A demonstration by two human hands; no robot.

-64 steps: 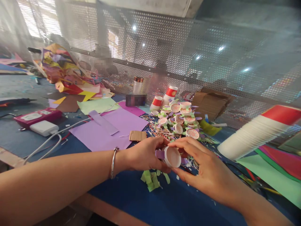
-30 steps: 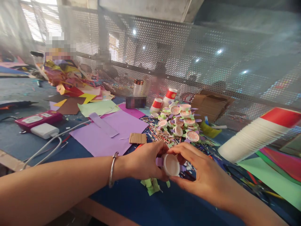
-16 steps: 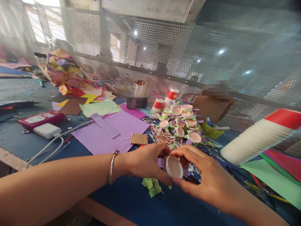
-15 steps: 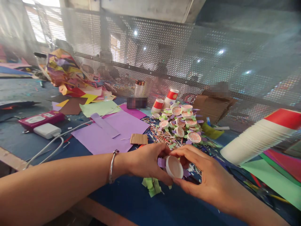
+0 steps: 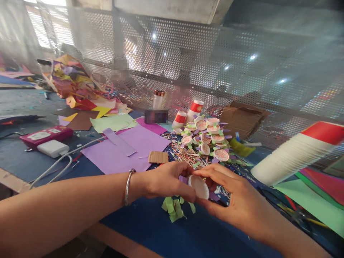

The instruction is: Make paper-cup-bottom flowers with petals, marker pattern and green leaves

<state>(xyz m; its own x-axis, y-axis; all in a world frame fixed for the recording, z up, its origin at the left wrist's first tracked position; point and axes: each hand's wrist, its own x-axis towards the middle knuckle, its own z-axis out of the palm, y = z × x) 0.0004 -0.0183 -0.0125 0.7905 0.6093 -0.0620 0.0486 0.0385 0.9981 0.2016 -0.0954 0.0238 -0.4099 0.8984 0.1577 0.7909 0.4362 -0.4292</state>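
Observation:
Between my two hands is a shallow white paper cup base (image 5: 199, 187), its hollow side facing me, with purple paper tabs at its sides. My left hand (image 5: 172, 182) is closed on its left edge, thumb in front. My right hand (image 5: 228, 190) grips the opposite side with thumb and fingers. Light green paper pieces (image 5: 173, 208) lie on the blue table below. Just beyond my hands rises a heap of similar cup bases (image 5: 205, 139) with printed red patterns and green and purple tabs.
A purple sheet (image 5: 129, 145) with a folded purple strip lies left, near a cardboard piece (image 5: 158, 157). A tilted stack of paper cups (image 5: 292, 154) stands right, beside coloured sheets (image 5: 317, 200). A pink box (image 5: 47, 136) and white cable (image 5: 86, 145) lie left. Perforated metal mesh (image 5: 172, 61) runs behind.
Both hands keep hold of the cup base. My left thumb has shifted slightly, covering more of the purple tab on the left. The rest of the table looks the same.

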